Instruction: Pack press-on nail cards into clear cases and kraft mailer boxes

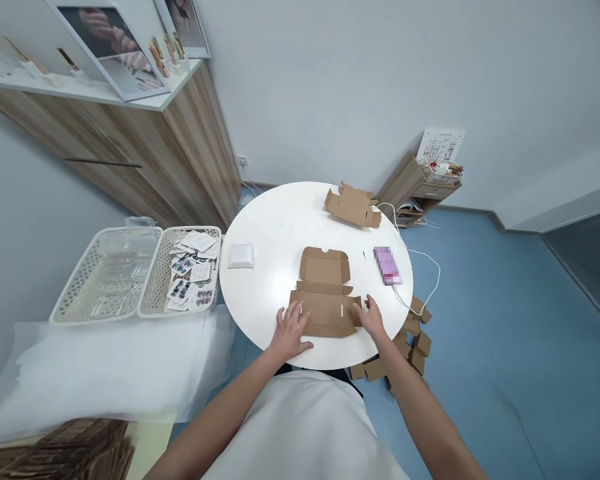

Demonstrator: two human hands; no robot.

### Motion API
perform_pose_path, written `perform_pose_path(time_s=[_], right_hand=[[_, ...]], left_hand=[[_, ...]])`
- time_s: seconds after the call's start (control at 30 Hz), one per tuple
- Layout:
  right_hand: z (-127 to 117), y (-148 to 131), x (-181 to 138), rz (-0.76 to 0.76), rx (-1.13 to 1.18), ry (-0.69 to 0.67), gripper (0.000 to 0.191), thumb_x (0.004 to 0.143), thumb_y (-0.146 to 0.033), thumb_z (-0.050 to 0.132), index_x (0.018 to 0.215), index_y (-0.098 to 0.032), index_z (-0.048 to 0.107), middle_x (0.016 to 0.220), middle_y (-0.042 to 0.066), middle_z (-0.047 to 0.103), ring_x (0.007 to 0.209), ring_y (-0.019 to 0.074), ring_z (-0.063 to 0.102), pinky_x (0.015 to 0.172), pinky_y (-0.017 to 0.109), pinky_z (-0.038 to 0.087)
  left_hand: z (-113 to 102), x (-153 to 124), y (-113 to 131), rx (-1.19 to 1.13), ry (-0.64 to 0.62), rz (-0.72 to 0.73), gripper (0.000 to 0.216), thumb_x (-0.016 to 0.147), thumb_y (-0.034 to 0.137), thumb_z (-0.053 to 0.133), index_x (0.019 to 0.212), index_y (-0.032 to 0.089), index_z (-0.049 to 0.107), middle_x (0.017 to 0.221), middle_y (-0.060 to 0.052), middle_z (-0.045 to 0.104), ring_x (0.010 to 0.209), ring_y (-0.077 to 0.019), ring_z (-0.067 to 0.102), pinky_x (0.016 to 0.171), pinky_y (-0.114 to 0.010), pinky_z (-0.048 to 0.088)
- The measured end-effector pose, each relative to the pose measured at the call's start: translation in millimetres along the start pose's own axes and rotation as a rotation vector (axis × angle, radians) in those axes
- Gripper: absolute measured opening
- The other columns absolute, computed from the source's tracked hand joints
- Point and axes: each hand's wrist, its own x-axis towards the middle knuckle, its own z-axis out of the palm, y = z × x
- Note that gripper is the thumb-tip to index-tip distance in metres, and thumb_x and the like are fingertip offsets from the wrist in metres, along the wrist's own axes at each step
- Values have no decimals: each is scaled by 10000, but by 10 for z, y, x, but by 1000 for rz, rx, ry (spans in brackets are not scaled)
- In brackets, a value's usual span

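A flat, unfolded brown cardboard box (324, 292) lies on the round white table (270, 280) right in front of me. My left hand (291, 331) rests with fingers spread on the box's near left flap. At the near right flap, my right hand (370, 318) touches the edge, its fingers slightly curled over it. A second unfolded cardboard box (353, 205) lies at the table's far side. Between the two, to the right, a pink phone (387, 265) lies with a white cable attached.
A small white packet (241, 256) lies on the table's left part. Two white baskets (130, 273) stand to the left, one holding several printed cards. More cardboard blanks (410, 343) are piled on the blue floor to the right. A wooden cabinet (170, 147) stands behind.
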Motion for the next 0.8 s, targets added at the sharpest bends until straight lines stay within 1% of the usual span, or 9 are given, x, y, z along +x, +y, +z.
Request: perform_pose_path(time_s=[0.07, 0.17, 0.27, 0.37, 0.5, 0.57, 0.67, 0.73, 0.8], right_hand=[[-57, -111, 154, 16, 4, -41, 723, 691, -500, 506, 1301, -163, 313, 1256, 129, 457, 1151, 229, 435, 891, 333, 391], [-101, -272, 421, 33, 14, -142, 631, 704, -463, 518, 1250, -169, 395, 1190, 113, 523, 1086, 204, 495, 880, 308, 396], [-50, -404, 685, 18, 54, -209, 577, 712, -437, 526, 1208, -156, 437, 1103, 101, 585, 998, 187, 552, 841, 293, 416], [83, -502, 885, -26, 86, -273, 499, 727, -418, 509, 1148, -151, 475, 1008, 87, 629, 865, 171, 604, 756, 278, 447], [246, -566, 995, -67, 86, -322, 272, 742, -336, 473, 926, -159, 567, 874, 65, 654, 734, 158, 611, 663, 263, 446], [277, -567, 1000, -87, 87, -329, 204, 731, -300, 476, 854, -169, 572, 837, 51, 652, 724, 156, 602, 652, 256, 435], [266, -543, 974, -127, 103, -356, 166, 728, -284, 463, 822, -187, 560, 791, 22, 640, 692, 142, 590, 630, 241, 421], [241, -518, 943, -159, 91, -354, 141, 728, -290, 452, 778, -191, 539, 727, 5, 619, 650, 139, 577, 601, 238, 411], [219, -490, 905, -189, 55, -327, 122, 721, -301, 449, 717, -194, 506, 647, -11, 582, 602, 140, 556, 564, 237, 395]], left_hand=[[39, 24, 48, 51, -96, 106, 632, 591, 384, 673, 1156, 226, 440, 1300, -120, 359, 1237, -312, 221, 1000, -512, 84], [124, 69, 72, 96, -177, 143, 492, 658, 230, 612, 1123, 205, 450, 1178, -106, 464, 1175, -266, 320, 998, -502, 88], [197, 89, 66, 118, -187, 120, 411, 700, 99, 498, 1096, 200, 454, 1071, -87, 517, 1089, -226, 409, 994, -494, 100], [225, 91, 62, 146, -178, 106, 398, 716, 39, 411, 1074, 204, 464, 1056, -83, 522, 1053, -212, 441, 987, -481, 125], [190, 133, 94, 186, -187, 73, 433, 731, 30, 370, 1111, 222, 453, 1087, -78, 523, 1030, -202, 470, 987, -471, 134], [147, 188, 118, 210, -166, 29, 494, 727, 77, 411, 1199, 222, 390, 1210, -104, 461, 1140, -231, 396, 995, -475, 116], [59, 316, 139, 258, -135, -59, 736, 676, 267, 538, 1329, 165, 214, 1397, -153, 219, 1293, -299, 125, 1009, -489, 59], [1, 421, 129, 296, -158, -99, 946, 596, 395, 603, 1360, 127, 112, 1431, -160, 98, 1307, -322, -12, 1013, -499, 17], [-39, 521, 104, 335, -209, -109, 1099, 509, 472, 642, 1367, 111, 58, 1437, -158, 54, 1300, -336, -78, 1012, -509, -14]])
